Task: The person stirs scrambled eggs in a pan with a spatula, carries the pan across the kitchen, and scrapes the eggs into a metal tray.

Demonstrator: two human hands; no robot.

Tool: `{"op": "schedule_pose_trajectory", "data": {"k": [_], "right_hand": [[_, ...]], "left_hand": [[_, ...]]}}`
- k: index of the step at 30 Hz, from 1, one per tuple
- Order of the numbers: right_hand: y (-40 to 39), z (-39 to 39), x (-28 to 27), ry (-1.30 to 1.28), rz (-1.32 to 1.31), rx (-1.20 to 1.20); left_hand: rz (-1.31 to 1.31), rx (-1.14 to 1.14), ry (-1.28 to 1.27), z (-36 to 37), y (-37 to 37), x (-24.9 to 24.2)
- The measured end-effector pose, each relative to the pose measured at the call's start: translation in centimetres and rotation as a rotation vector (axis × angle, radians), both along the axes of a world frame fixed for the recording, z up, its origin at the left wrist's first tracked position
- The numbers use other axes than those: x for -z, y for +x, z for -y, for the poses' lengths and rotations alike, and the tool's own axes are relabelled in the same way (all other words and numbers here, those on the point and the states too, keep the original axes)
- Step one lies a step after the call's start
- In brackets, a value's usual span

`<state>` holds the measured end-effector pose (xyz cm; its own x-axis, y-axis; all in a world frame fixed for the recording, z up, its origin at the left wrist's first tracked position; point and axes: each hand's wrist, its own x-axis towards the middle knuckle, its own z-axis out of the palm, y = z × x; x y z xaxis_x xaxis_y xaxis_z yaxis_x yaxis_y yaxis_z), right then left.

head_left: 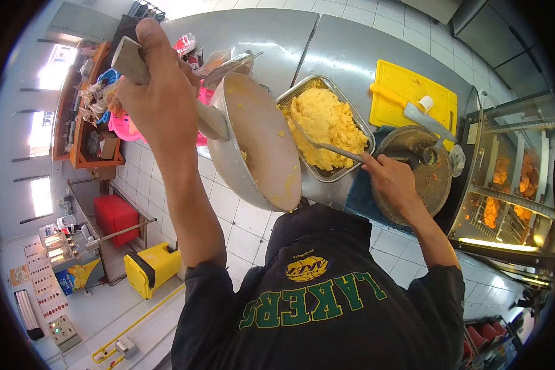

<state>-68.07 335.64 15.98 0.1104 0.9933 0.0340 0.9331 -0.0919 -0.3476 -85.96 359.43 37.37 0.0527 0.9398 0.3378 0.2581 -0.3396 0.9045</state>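
Observation:
My left hand [160,92] is closed around the long handle [211,120] of a large, deep pan [262,142]. The pan is tipped on its side, its open mouth facing the metal tray [327,177], with yellow bits stuck inside. A heap of soft yellow food like mash or scrambled egg [327,117] fills the tray. In my right hand [391,182] is the handle of a metal spoon [336,150]; its far end reaches the heap, and the tip is partly hidden there.
On the steel counter [345,49] lies a yellow cutting board [385,74] with a yellow-handled knife [422,116] and a small white cup [425,103]. A round worn board [407,148] holds a ladle [430,154]. At right stands a glass cabinet [512,166] with fried food.

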Motion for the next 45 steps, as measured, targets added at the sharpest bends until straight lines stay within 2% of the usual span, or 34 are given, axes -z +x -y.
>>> {"op": "schedule_pose_trajectory", "data": {"k": [2,4,8,10,14,17,19,21,24,25,28,31,34,36,40,45], "right_hand": [[-0.4,0.0,-0.1,-0.056,-0.012,0.012],[-1.5,-0.2,1.2,0.014,-0.048,-0.138],[-3.7,-0.4,2.4,0.018,0.03,-0.092],[-3.8,-0.4,1.5,-0.011,0.008,0.11],[-2.9,0.6,-1.7,-0.103,-0.005,0.189],[-2.6,1.5,-3.7,-0.074,-0.074,0.099],[-2.2,1.5,-5.1,-0.115,-0.168,-0.048],[-2.1,1.4,-5.9,-0.117,-0.214,-0.067],[-2.7,0.8,-6.1,-0.045,0.059,-0.104],[-2.8,0.6,-5.4,-0.046,0.049,-0.095],[-2.8,0.0,-3.0,0.047,0.093,-0.029],[-2.2,-0.4,-1.9,0.08,0.014,0.042],[-3.7,-1.7,-2.8,0.087,-0.057,0.024],[-4.8,-3.1,-4.6,0.165,-0.045,-0.092],[-4.5,-4.2,-7.0,0.205,-0.011,-0.103],[0.0,-3.3,-8.8,0.037,0.177,-0.149]], "left_hand": [[0.009,-0.004,-0.012,0.1,-0.2,-0.2],[0.016,0.005,-0.023,0.0,-0.2,-0.3],[0.014,0.034,-0.018,-0.2,-0.9,-0.3],[0.025,0.032,-0.018,-0.5,-1.4,-0.1],[0.156,0.03,-0.095,-1.3,-2.9,0.0],[0.267,0.063,-0.14,-2.5,-4.7,0.3],[0.313,0.101,-0.157,-3.3,-6.0,0.8],[0.437,0.152,-0.205,-3.8,-7.1,1.2],[0.478,0.275,-0.232,-4.3,-9.4,1.9],[0.526,0.355,-0.239,-4.4,-9.8,1.9],[0.593,0.327,-0.265,-4.4,-11.0,2.3],[0.659,0.309,-0.292,-4.1,-12.5,2.9],[0.69,0.301,-0.324,-4.1,-13.3,3.5],[0.7,0.306,-0.336,-4.1,-13.5,3.7],[0.717,0.268,-0.344,-3.7,-13.5,3.8],[0.72,0.262,-0.313,-4.2,-15.4,4.0]]}}
